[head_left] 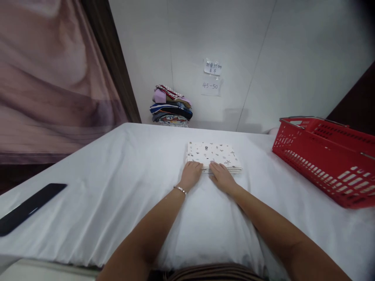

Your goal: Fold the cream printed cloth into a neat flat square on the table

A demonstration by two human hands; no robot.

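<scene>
The folded printed cloth [213, 153] looks soft and matt. The white sheet [140, 168] is wrinkled fabric with a faint sheen. The basket [310, 154] is smooth, perforated plastic; its handles [311, 117] are shiny metal. The bracelet [180, 189] looks like polished metal, the flat slab [32, 208] smooth and glossy, the notes [211, 86] paper.

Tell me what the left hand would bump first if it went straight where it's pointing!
The folded patterned cloth. The left hand seems to touch its near edge, so it would probably push it or slide over; depth is hard to judge.
</scene>
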